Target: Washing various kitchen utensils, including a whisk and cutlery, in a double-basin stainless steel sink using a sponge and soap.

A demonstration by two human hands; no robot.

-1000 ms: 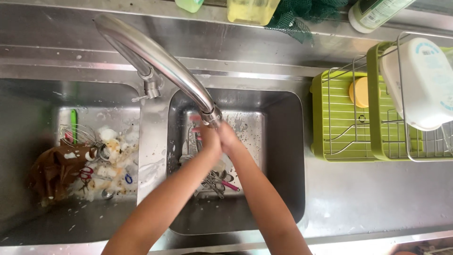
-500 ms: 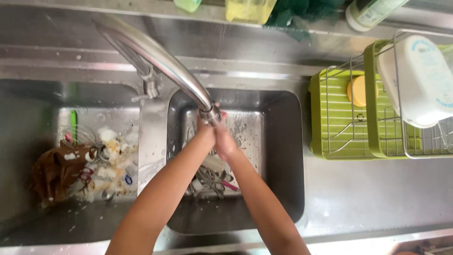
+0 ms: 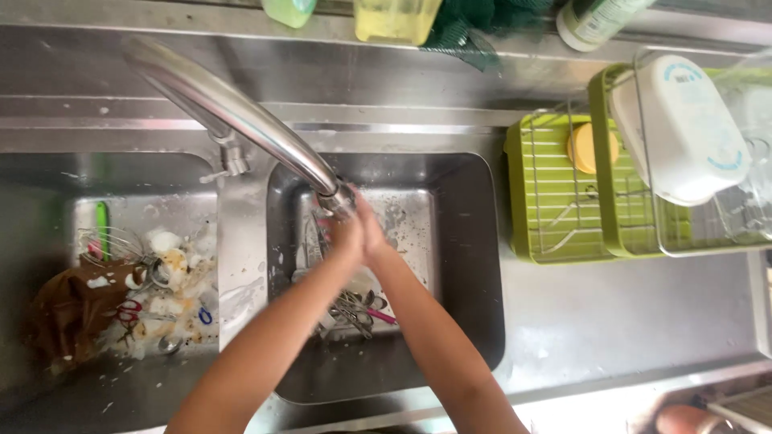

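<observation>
Change: our hands are staying pressed together under the spout, barely shifting since the earlier frame.
Left hand (image 3: 344,235): rubbing against the right, grasping nothing.
Right hand (image 3: 371,233): likewise bare, palm inward.
Faucet (image 3: 241,120): spout directly above them.
Right basin (image 3: 458,241): utensils (image 3: 354,309) lying below.
Advice: we are keeping both palms under the spout, clear of the utensils.

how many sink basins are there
2. The left basin holds food scraps, a whisk and brown waste. The right basin, under the faucet, holds utensils; both hands are pressed together there.
</observation>
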